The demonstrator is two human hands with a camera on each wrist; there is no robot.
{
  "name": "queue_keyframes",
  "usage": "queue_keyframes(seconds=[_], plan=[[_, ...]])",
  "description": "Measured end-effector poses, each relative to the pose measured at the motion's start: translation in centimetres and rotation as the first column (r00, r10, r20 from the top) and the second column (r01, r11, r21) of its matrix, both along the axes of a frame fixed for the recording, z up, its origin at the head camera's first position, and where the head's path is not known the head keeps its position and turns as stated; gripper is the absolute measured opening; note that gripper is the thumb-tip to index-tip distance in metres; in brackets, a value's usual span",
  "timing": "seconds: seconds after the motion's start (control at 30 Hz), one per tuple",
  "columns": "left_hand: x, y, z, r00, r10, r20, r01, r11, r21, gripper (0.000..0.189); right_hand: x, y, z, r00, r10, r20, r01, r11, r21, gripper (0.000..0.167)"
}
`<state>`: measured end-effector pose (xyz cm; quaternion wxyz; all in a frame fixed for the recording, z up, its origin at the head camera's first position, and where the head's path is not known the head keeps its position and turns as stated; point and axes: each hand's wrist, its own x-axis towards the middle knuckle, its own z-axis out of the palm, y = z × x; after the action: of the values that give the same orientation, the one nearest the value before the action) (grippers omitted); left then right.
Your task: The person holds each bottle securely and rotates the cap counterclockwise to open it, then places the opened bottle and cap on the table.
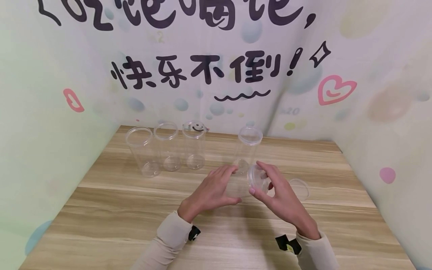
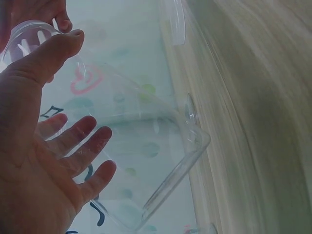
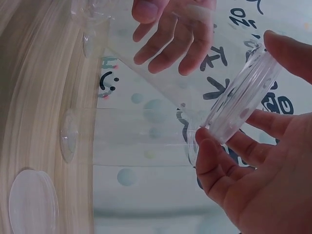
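A clear plastic jar [image 1: 235, 186] is tilted on its side between my hands, above the table. My left hand [image 1: 210, 190] holds its body, thumb on one side and spread fingers on the other. Its bottom shows toward the lower right of the left wrist view. At the other end my right hand [image 1: 282, 195] grips a clear ribbed lid [image 3: 243, 92] at the jar's mouth, thumb and fingers around the edge. A second clear jar [image 1: 248, 150] stands upright just beyond my hands. Flat on the table, right of my right hand, lies a clear round lid [image 1: 299, 189].
Three clear jars stand upright in a row at the back left: a left jar [image 1: 140, 153], a middle jar [image 1: 167, 148] and a right jar [image 1: 194, 146]. The wood-grain table [image 1: 118, 210] is bordered by a printed wall sheet [image 1: 209, 105] at the back and sides.
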<state>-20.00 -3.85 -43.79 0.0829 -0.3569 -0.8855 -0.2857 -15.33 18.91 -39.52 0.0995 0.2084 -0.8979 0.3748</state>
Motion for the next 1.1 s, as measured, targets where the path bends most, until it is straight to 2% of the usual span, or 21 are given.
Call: queue_keyframes(seconds=[0.4, 0.57, 0.63, 0.73, 0.87, 1.1], plan=[[0.1, 0.1, 0.3, 1.0, 0.009, -0.006, -0.009, 1.0, 0.001, 0.086, 0.0, 0.1, 0.0, 1.0, 0.002, 0.005, -0.002, 1.0, -0.028, 0.078], [0.2, 0.3, 0.3, 0.999, 0.038, -0.011, -0.038, 0.999, 0.001, 0.087, -0.1, 0.0, 0.0, 0.998, -0.036, 0.055, 0.038, 0.998, -0.046, 0.086], [0.3, 0.4, 0.3, 0.998, 0.057, -0.019, -0.057, 0.998, -0.004, 0.087, -0.1, -0.1, 0.1, 0.994, -0.068, 0.081, 0.072, 0.996, -0.053, 0.085], [0.4, 0.7, 0.3, 0.995, 0.091, -0.042, -0.091, 0.996, -0.012, 0.087, -0.1, -0.3, 0.2, 0.985, -0.127, 0.118, 0.134, 0.99, -0.051, 0.076], [0.5, 1.1, 0.3, 0.985, 0.132, -0.109, -0.137, 0.99, -0.035, 0.087, -0.1, -0.6, 0.3, 0.971, -0.188, 0.146, 0.197, 0.979, -0.049, 0.063], [0.6, 1.4, 0.0, 0.964, 0.158, -0.215, -0.173, 0.984, -0.052, 0.088, -0.1, -0.9, 0.5, 0.955, -0.242, 0.174, 0.251, 0.967, -0.033, 0.059]])
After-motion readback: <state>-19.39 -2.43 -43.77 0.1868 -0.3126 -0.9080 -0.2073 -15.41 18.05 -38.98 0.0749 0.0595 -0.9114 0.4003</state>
